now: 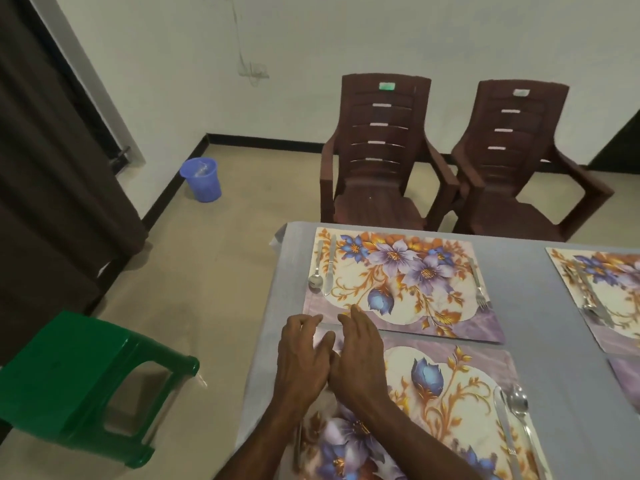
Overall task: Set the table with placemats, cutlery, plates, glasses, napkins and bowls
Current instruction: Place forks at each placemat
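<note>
Floral placemats lie on the grey tablecloth [519,317]. The far placemat [398,282] carries a spoon [316,271] and a knife [329,268] on its left, a fork [479,285] on its right. The near placemat [450,403] has a knife [504,427] and a spoon [519,407] on its right and a fork [298,445] partly hidden at its left. My left hand [301,358] and my right hand [360,355] hover side by side over the near placemat's far left corner, fingers loosely extended, holding nothing I can see.
A third placemat [602,289] with cutlery lies at the right edge, another corner below it. Two brown plastic chairs [377,150] stand beyond the table. A green stool [79,386] is at my left, a blue bin [202,180] by the wall.
</note>
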